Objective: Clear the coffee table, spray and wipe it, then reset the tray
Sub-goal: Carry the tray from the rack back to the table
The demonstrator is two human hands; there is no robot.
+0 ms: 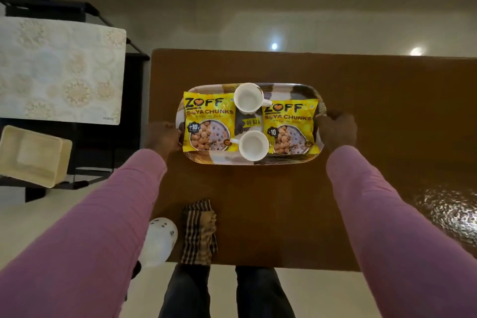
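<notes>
A patterned tray (222,160) sits over the middle of the brown coffee table (284,214), towards its far side; whether it rests on the wood or is lifted just clear I cannot tell. The left hand (162,134) grips the tray's left end and the right hand (335,129) grips its right end, the fingers of each curled round the rim, both arms in pink sleeves. On the tray a yellow soya chunks packet (209,124) lies flat at the left and a second packet (290,126) at the right. Between them stand two white cups, the far cup (247,98) and the near cup (254,144), both upright and open-side up. A checked cloth (198,232) lies crumpled at the table's near edge, well apart from the tray. Just left of it, off the table's corner, is a white rounded object (160,240) I cannot identify. Further left stand a floral mat (59,67) and, nearer, a cream basket (33,155).
</notes>
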